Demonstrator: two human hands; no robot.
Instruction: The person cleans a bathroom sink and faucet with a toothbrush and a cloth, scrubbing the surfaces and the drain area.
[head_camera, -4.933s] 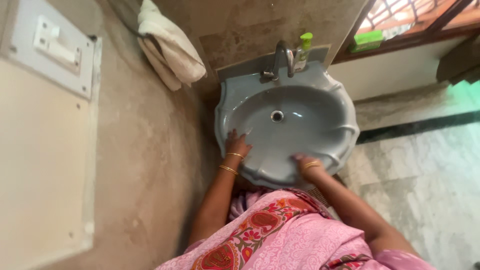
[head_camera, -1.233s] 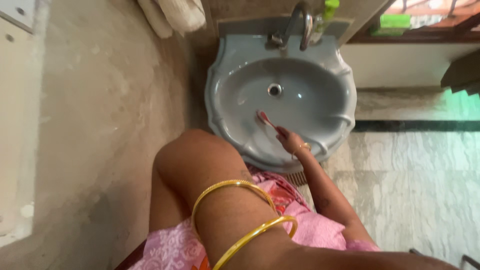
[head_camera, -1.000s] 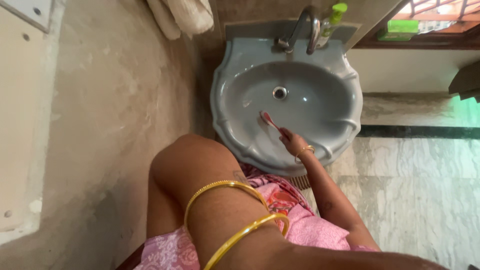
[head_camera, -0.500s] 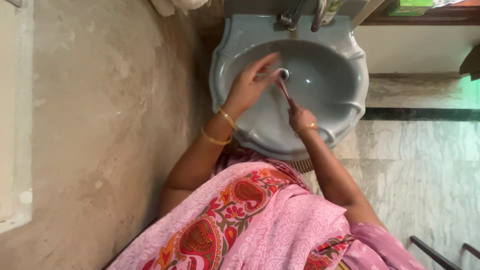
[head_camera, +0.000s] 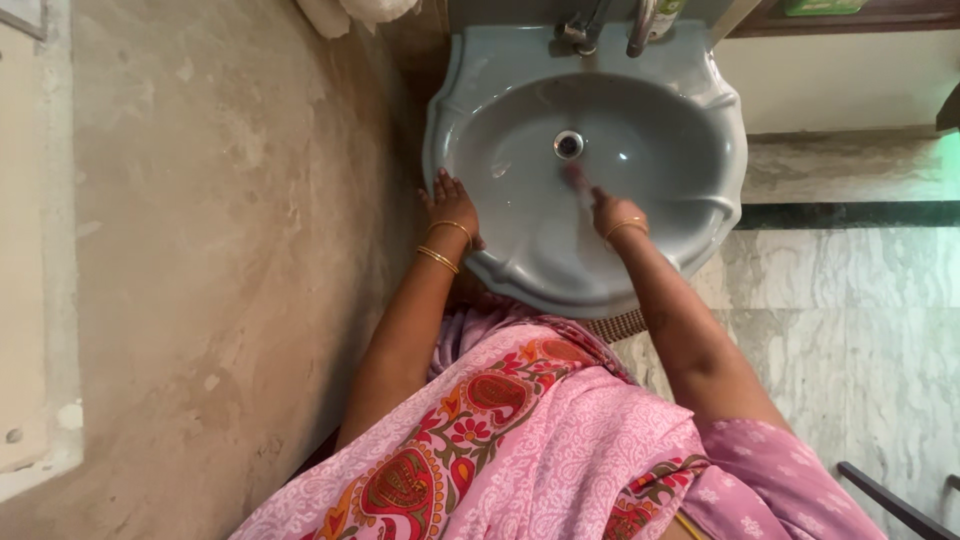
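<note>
A grey wall-mounted washbasin fills the upper middle of the head view, its drain near the centre. My right hand is inside the bowl, closed around a red and white toothbrush whose head points toward the drain and looks blurred. My left hand rests flat on the basin's left rim, fingers spread, holding nothing. Gold bangles circle both wrists.
A metal tap stands at the basin's back edge. A pale towel hangs at the top left. A rough plaster wall runs along the left. Marble floor lies to the right. My pink patterned clothing fills the bottom.
My left hand has left the toothbrush head near the drain and dropped onto the basin's left rim. My right hand still holds the brush, now slightly further right in the bowl.
</note>
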